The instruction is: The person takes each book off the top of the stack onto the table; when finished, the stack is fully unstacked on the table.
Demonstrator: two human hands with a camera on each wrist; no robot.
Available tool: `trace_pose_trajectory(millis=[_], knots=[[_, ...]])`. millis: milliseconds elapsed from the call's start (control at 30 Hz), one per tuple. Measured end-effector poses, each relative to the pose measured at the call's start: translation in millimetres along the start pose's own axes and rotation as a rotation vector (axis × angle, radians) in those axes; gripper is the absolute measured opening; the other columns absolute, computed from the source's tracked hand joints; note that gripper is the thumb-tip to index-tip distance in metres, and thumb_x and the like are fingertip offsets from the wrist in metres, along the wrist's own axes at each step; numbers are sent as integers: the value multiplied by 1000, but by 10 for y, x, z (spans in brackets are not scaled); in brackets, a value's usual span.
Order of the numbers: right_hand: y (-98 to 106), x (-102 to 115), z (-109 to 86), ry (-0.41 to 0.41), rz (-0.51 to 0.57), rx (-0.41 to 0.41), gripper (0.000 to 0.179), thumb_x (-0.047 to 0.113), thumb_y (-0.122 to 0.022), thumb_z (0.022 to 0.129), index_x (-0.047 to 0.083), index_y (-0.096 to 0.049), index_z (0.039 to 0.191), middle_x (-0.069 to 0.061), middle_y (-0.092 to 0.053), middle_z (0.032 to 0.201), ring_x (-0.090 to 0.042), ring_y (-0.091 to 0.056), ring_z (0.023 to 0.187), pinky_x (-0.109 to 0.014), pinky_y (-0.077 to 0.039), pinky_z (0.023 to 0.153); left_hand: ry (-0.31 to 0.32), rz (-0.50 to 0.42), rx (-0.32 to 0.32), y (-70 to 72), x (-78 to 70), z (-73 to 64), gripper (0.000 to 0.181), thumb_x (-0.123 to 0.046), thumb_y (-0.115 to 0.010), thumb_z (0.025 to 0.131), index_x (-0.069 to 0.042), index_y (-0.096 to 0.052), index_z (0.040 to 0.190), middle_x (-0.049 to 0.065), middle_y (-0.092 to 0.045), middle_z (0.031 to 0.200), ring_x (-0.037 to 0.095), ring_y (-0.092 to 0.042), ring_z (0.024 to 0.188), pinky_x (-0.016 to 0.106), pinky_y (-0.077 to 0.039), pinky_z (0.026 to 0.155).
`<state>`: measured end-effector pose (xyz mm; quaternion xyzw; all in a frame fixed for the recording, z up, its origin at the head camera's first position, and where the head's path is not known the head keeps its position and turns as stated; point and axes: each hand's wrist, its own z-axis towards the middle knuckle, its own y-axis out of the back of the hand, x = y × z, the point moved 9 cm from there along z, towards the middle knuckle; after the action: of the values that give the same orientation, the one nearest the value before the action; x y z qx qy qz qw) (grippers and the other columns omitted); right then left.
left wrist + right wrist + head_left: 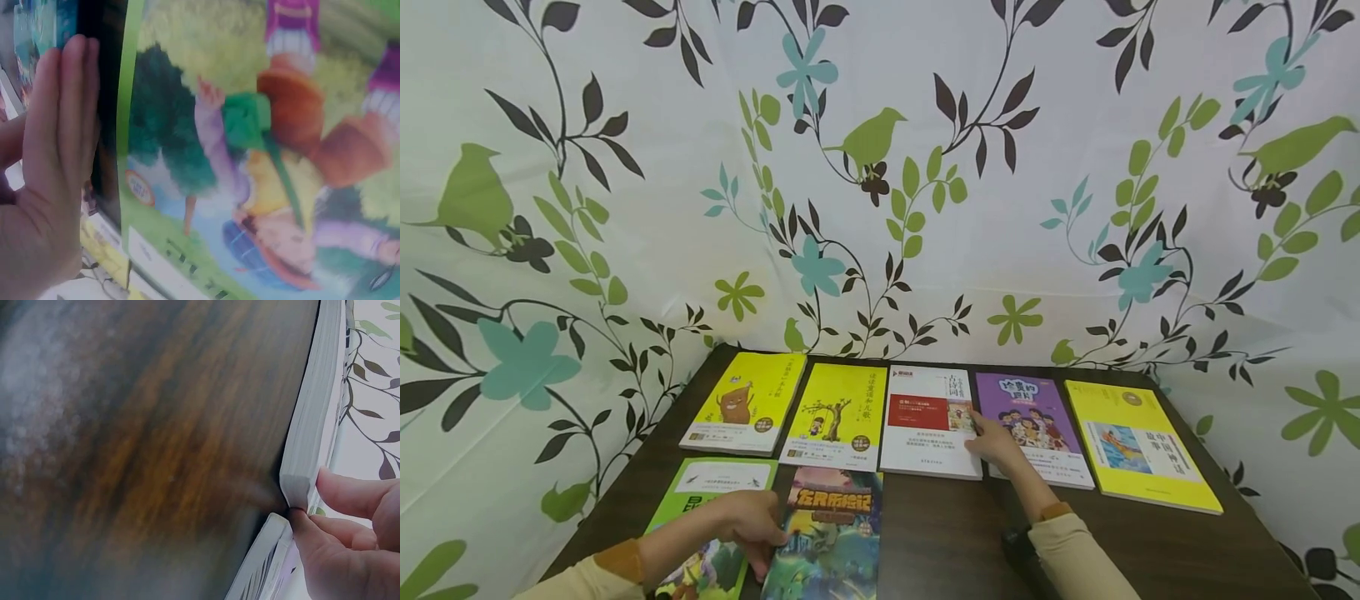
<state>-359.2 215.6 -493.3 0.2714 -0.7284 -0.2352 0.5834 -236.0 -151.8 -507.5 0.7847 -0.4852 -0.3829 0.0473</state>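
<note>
My left hand [748, 525] is at the left edge of a blue-green comic book [831, 554] with orange title letters. The thumb lies at its cover edge, and the other fingers [72, 106] are straight and together along its side. Beneath my left forearm lies a green book [722, 475] with cartoon children on its cover. My right hand [996, 446] pinches the near right corner of a white book [928, 454] with a red band, thumb at the cover and fingers at its edge. Right beside that hand is a purple book [1045, 412], partly covered by it.
Two yellow books, one with a brown cartoon figure [737, 400] and one with a tree [835, 408], lie at the back left. Another yellow book [1150, 450] lies at the far right. The dark wooden table [940, 533] meets a patterned cloth [925, 250] behind.
</note>
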Motion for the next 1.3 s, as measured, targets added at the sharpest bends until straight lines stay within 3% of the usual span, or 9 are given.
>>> trace_pose_trajectory(millis=[100,200,300,467,567,733,900,1167,1300], knots=[[0,5,3,2,-4,-2,71,3,-62,88,-2,-30,151,-33,-33,149,-54,-28,138,-65,-27,110,-53,88,-4,55,18,72,27,-19,-68,92,-1,-69,71,10,-71,65,13,-70,54,32,-60,63],[4,11,3,7,-7,-2,71,3,-62,87,-2,-30,151,-33,-33,149,-54,-28,138,-65,-27,110,-83,123,-53,142,-108,26,29,-19,-69,90,-2,-71,66,11,-70,62,17,-71,55,31,-59,61],[12,19,-6,11,-5,-4,71,3,-62,87,-1,-31,151,-34,-33,149,-55,-28,137,-66,-27,109,-113,71,-109,258,-368,-129,24,-12,-66,92,3,-73,74,17,-71,67,26,-72,62,36,-60,62],[15,34,-16,25,-15,-3,70,6,-63,87,0,-33,150,-35,-35,148,-56,-30,135,-66,-30,107,-296,104,-153,425,-793,-261,19,-7,-57,96,5,-72,94,16,-71,79,32,-71,73,42,-60,66],[4,25,-14,23,-5,8,71,5,-63,87,-1,-32,150,-34,-33,149,-55,-29,137,-66,-28,109,-398,155,-196,525,-1005,-245,21,-9,-56,98,4,-72,95,14,-70,81,27,-68,70,37,-58,63],[9,35,-27,10,-3,16,72,3,-61,88,-2,-28,151,-33,-32,150,-54,-28,138,-65,-27,110,-504,243,-434,765,-1321,-152,25,-12,-56,97,-3,-74,83,8,-64,69,13,-48,55,27,-41,52],[44,52,-24,33,-48,-11,70,4,-61,88,-3,-30,151,-33,-35,148,-54,-32,136,-64,-29,109,-477,293,-688,898,-1573,-15,23,-16,-58,97,-1,-73,107,11,-72,99,20,-65,78,37,-56,71],[28,71,12,46,-103,-39,70,3,-61,86,-4,-32,149,-33,-38,146,-54,-34,135,-64,-31,108,-491,255,-788,912,-1832,329,31,-17,-57,98,1,-66,121,13,-70,114,21,-66,88,34,-55,74],[31,152,-8,92,-215,-94,68,2,-62,84,-7,-35,147,-34,-45,141,-53,-45,127,-62,-39,102,-590,339,-943,953,-1910,434,31,-18,-59,97,0,-67,120,14,-69,117,28,-67,101,40,-55,85]])
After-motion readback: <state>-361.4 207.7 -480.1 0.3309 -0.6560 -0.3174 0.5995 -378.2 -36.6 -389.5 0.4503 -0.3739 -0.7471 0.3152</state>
